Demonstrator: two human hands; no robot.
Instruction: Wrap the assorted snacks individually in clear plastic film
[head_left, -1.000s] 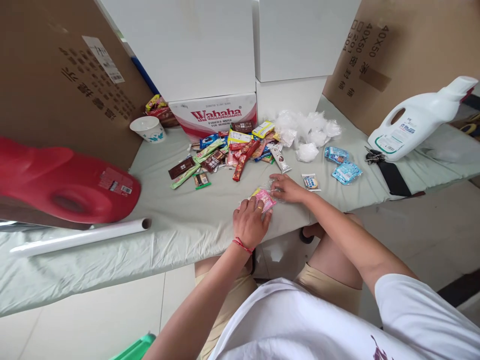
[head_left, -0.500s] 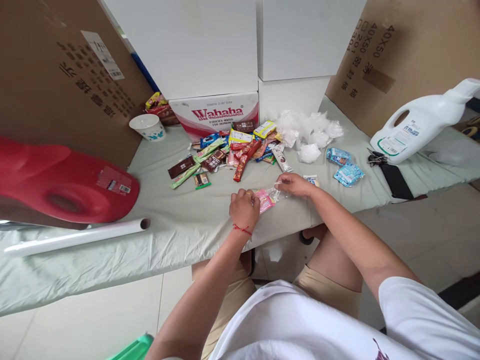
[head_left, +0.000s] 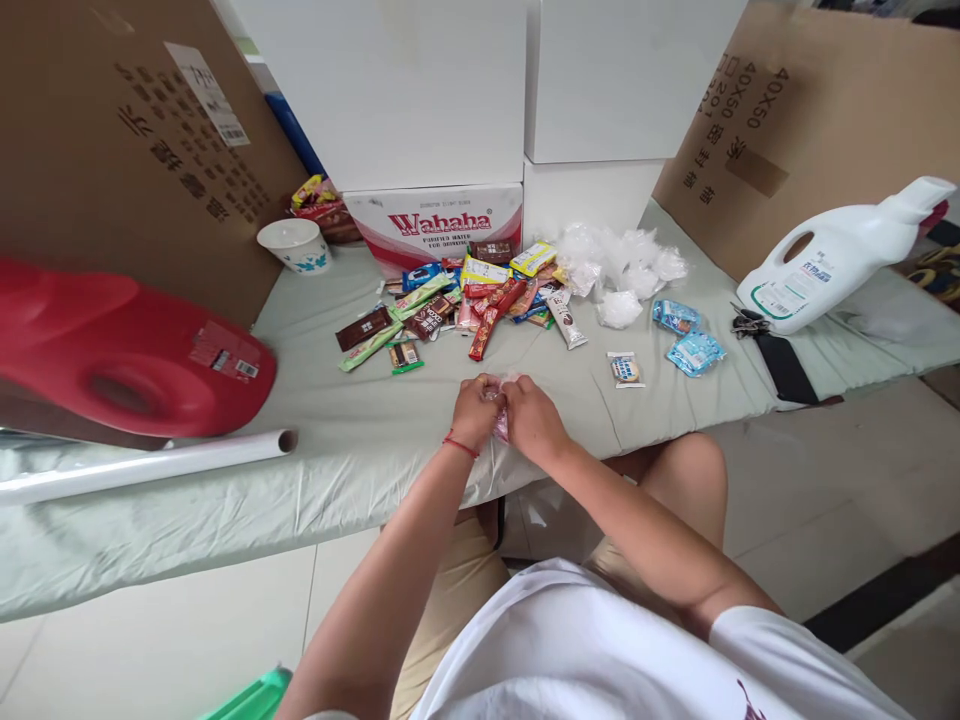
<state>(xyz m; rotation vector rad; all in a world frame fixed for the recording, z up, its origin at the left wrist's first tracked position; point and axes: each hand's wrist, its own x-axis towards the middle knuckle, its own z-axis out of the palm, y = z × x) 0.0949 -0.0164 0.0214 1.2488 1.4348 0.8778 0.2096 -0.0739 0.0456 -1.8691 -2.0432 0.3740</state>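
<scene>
Close together at the front of the table, my left hand point(head_left: 472, 412) and my right hand point(head_left: 535, 420) are both closed on a clear plastic bag with a pink snack packet point(head_left: 500, 428) in it. Fingers cover most of the bag, and a pink part shows between them. Beyond my hands lies a heap of wrapped snacks, with a red-wrapped bar point(head_left: 486, 335) and a white-wrapped bar point(head_left: 568, 322) at its near side. A small white-and-blue biscuit packet point(head_left: 625, 370) rests alone to the right of my right hand.
Crumpled clear bags point(head_left: 619, 265) and filled blue bags point(head_left: 696, 353) lie to the right. A white detergent bottle point(head_left: 817, 270) stands beyond them. At left are a red bottle point(head_left: 150, 370), a white roll point(head_left: 150, 467) and a paper cup point(head_left: 295, 246). White boxes point(head_left: 435, 90) rise behind.
My right hand has moved left to meet my left hand, and the bagged pink packet is now gathered between them. The small biscuit packet, partly hidden before, shows fully.
</scene>
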